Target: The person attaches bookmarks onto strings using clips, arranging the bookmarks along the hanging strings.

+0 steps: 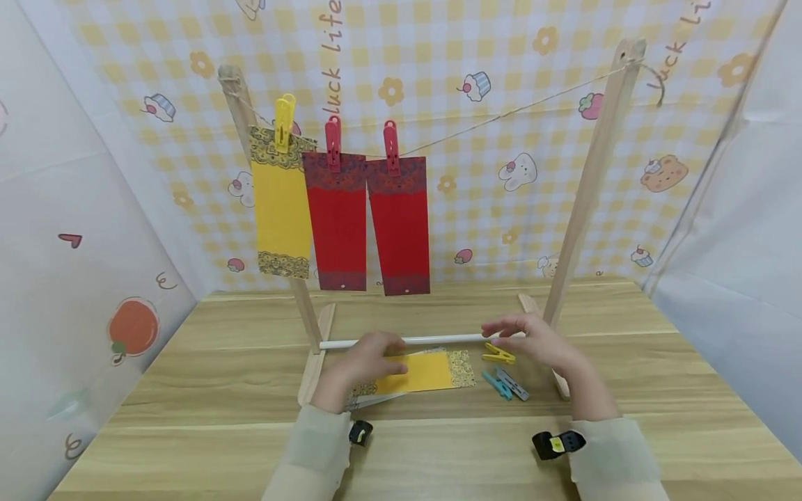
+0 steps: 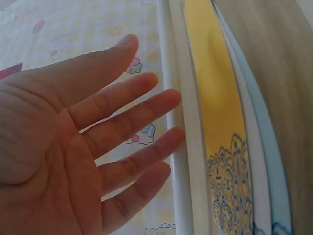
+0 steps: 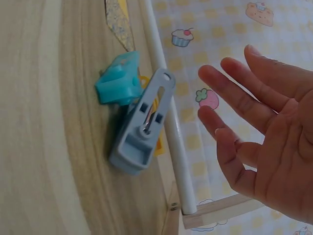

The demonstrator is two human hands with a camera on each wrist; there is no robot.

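Observation:
My left hand (image 1: 371, 360) hovers over the left part of a yellow patterned card (image 1: 426, 372), its fingers spread and holding nothing in the left wrist view. Pale cards (image 2: 264, 122) peek out from under the yellow one. Above a yellow clothespin (image 1: 499, 353) is my right hand (image 1: 525, 338), fingers loosely bent with nothing between them. A teal clothespin (image 1: 497, 385) and a grey clothespin (image 1: 512, 384) lie side by side just nearer to me. On the string hang a yellow card (image 1: 282, 209) by a yellow clothespin and two red cards (image 1: 339, 229) by red clothespins.
Two wooden posts (image 1: 585, 188) carry the sagging string (image 1: 501, 115). A white rod (image 1: 438, 339) joins their feet low across the table (image 1: 207, 390), behind the cards and clothespins. A checked, printed cloth (image 1: 495, 223) forms the back wall.

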